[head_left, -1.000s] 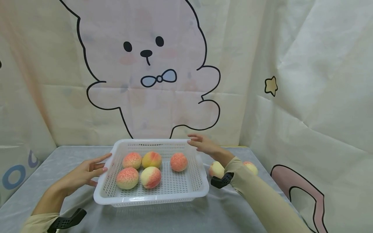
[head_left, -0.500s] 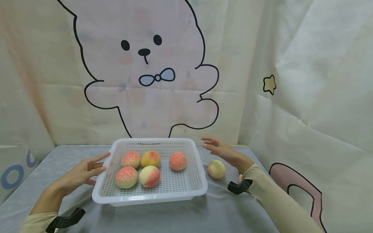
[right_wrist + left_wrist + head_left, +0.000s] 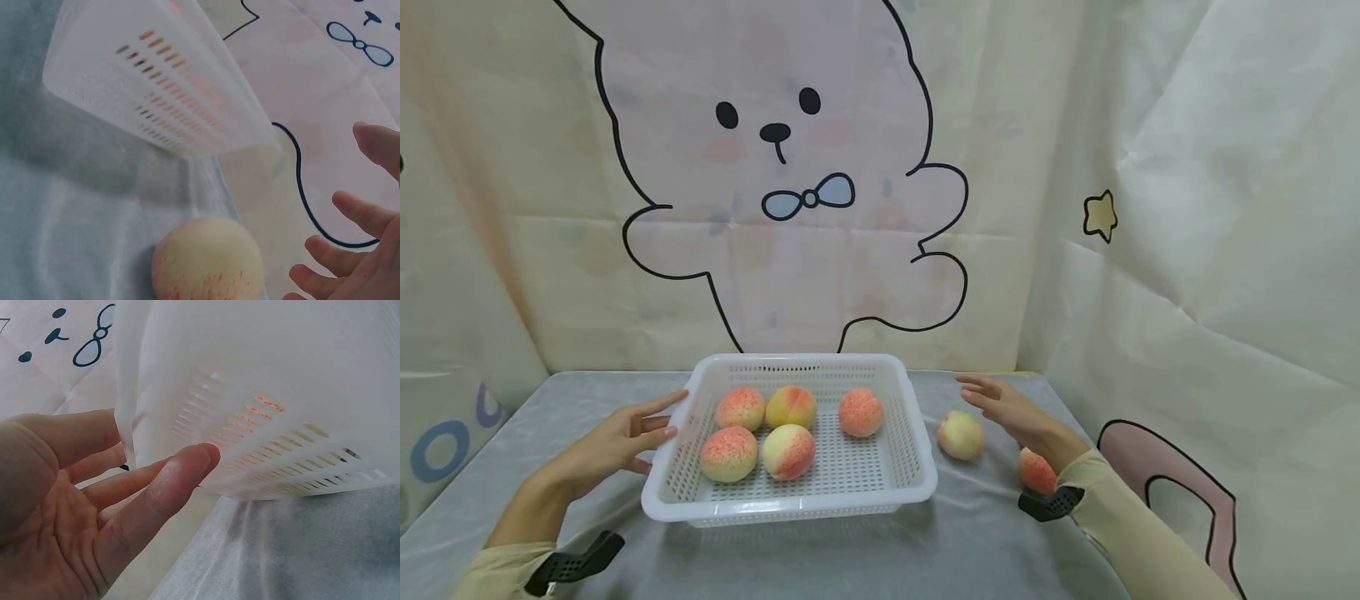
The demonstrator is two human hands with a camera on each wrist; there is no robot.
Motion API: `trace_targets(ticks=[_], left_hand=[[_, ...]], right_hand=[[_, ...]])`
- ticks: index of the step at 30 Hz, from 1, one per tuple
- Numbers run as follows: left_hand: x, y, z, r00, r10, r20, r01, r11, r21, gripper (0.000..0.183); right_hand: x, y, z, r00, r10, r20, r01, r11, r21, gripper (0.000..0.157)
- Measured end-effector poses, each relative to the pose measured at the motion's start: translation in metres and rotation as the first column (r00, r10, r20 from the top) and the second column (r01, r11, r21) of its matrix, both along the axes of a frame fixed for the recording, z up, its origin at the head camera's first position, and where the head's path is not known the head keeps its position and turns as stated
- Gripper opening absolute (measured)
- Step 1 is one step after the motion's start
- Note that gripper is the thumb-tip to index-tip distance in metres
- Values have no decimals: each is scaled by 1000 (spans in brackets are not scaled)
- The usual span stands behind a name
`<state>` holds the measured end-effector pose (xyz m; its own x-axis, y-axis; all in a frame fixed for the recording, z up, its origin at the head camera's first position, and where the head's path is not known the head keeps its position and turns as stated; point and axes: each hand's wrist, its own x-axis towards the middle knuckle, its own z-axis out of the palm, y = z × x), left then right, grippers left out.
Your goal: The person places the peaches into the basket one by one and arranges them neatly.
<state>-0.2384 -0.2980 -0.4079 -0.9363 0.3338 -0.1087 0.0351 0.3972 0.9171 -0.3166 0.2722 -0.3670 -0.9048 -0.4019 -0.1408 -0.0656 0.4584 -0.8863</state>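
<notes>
A white plastic basket (image 3: 790, 510) stands on the table with several peaches inside, such as a yellow-orange peach (image 3: 791, 407) and a red one (image 3: 861, 412). My left hand (image 3: 610, 446) is at the basket's left side, its fingertips touching the rim; the left wrist view puts the thumb (image 3: 169, 490) against the outer wall. Right of the basket lies a pale peach (image 3: 960, 435), with my right hand (image 3: 1011, 412) spread in the air just beyond it, holding nothing. Partly hidden by the right wrist is a redder peach (image 3: 1037, 472).
A grey cloth covers the table (image 3: 820, 562). Behind it hangs a curtain (image 3: 850, 275) with a cartoon bear, and another patterned curtain (image 3: 1210, 275) closes the right side. Each wrist wears a black strap device, such as the left wrist device (image 3: 576, 567).
My right hand has moved right, away from the basket's far right corner and past the pale peach. The left hand and the peaches in the basket stay put.
</notes>
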Motion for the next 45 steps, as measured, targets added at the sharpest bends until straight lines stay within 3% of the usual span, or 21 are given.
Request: trace_targets(ticks=[15,21,26,33,45], left_hand=[[0,1,0,1000,19,-13,-20,1000,-19,74],[1,1,0,1000,27,-7,-27,999,-17,75],[1,2,0,1000,27,-3,-27,1000,-14,75],[-1,3,0,1000,21,5,-21,1000,6,75],[1,2,-1,1000,17,19,-17,999,33,76]], right_hand=[[-3,16,-40,992,-34,122,36,999,-15,81],[-3,13,-53,992,-60,110,57,998,30,86],[-2,11,-59,981,-133,141,129,991,37,85],[-3,12,-66,975,-166,146,159,986,54,78],[-2,14,-64,983,-109,145,111,994,-2,75]])
